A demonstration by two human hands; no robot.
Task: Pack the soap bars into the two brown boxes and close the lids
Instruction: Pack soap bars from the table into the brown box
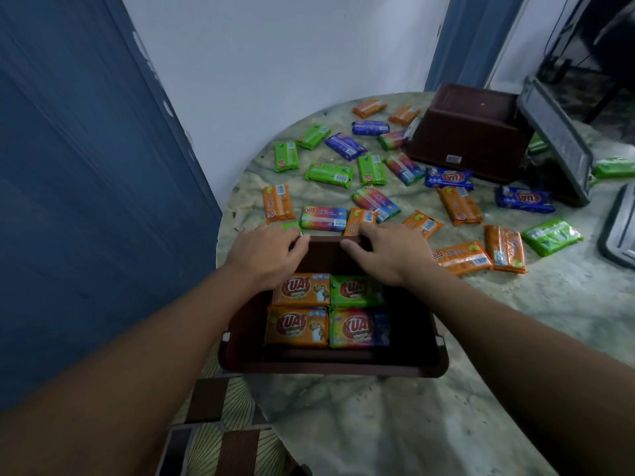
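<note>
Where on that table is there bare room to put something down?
The table is bare near you, below the near box, and to that box's right under the right forearm. The far half is crowded with scattered soap bars around the tipped far box.

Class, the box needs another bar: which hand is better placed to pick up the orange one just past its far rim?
Probably the right hand: its fingers already touch the orange bar beyond the brown box. The left hand is nearer a green bar.
</note>
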